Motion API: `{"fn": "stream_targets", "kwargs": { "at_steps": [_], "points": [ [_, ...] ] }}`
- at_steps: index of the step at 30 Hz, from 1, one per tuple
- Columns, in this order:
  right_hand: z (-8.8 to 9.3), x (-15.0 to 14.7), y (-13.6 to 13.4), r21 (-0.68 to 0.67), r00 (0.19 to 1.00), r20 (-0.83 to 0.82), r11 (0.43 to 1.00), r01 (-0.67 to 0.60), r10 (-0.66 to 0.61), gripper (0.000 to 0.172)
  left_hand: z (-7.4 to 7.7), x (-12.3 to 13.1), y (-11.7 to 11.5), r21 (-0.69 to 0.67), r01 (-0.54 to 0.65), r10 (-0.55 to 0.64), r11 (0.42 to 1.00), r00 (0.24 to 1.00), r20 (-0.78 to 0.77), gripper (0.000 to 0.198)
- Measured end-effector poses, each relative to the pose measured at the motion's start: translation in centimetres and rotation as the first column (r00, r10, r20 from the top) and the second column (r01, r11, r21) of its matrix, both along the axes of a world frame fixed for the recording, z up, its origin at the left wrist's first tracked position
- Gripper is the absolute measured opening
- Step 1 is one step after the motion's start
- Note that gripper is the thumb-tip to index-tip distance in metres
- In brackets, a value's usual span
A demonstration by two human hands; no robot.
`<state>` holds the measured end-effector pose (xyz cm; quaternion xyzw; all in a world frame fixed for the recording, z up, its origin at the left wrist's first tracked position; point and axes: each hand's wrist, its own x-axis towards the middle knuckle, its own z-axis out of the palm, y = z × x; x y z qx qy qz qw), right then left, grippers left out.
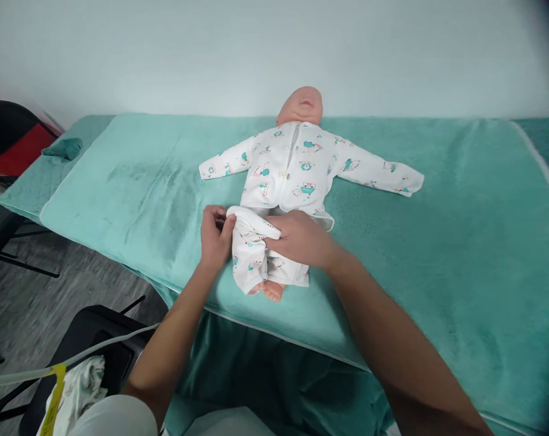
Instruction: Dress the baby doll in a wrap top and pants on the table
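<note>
pinching pants [247,257] at top edge, open bed [438,260] flanking hands [216,238] [302,239].

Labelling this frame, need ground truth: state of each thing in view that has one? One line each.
Baby doll: on its back, clothed, feet bare
Printed jacket: worn, sleeves spread, front parted at neck
Printed trousers: on legs, top bunched
Left hand: fingers curled at trousers' edge; grip partly hidden
Right hand: fingers pinching trousers' top
Green cover: spread out, lightly creased
Patterned cloth: crumpled, on near black chair
Far chair: upright, partly out of frame

Head-worn view, facing forward, angled down
</note>
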<state>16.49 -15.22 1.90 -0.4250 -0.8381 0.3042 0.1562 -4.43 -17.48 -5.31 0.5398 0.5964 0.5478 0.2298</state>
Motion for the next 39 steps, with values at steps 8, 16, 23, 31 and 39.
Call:
{"fn": "stream_targets", "kwargs": {
  "at_steps": [8, 16, 23, 31, 39],
  "points": [
    [-0.1, -0.2, -0.1, 0.001, 0.995, -0.064, 0.997, 0.081, -0.081, 0.02, 1.0, 0.7, -7.1, -0.236, 0.221, -0.229, 0.946, 0.973, -0.008, 0.056],
    [0.2, 0.1, -0.2, -0.003, 0.995, -0.072, 0.997, 0.074, -0.074, 0.021, 1.4, 0.9, -7.1, -0.353, 0.275, -0.232, 0.894, 0.96, 0.16, 0.058],
    [-0.3, 0.2, -0.1, 0.064, 0.999, -0.046, 0.998, 0.028, -0.025, 0.015, 0.6, 0.1, -3.6, -0.171, 0.126, -0.152, 0.977, 0.978, -0.145, 0.045],
    [0.2, -0.2, -0.2, 0.047, 0.998, 0.035, 0.998, 0.045, -0.047, 0.015, 0.1, -0.4, -2.7, -0.104, 0.109, -0.118, 0.989, 0.989, -0.087, 0.031],
    [0.8, 1.1, -1.2, 0.038, 0.98, -0.195, 0.998, 0.051, -0.043, 0.029, 4.6, -0.2, 1.8, 0.02, 0.088, -0.09, 0.996, 0.992, 0.087, 0.018]
  ]
}}
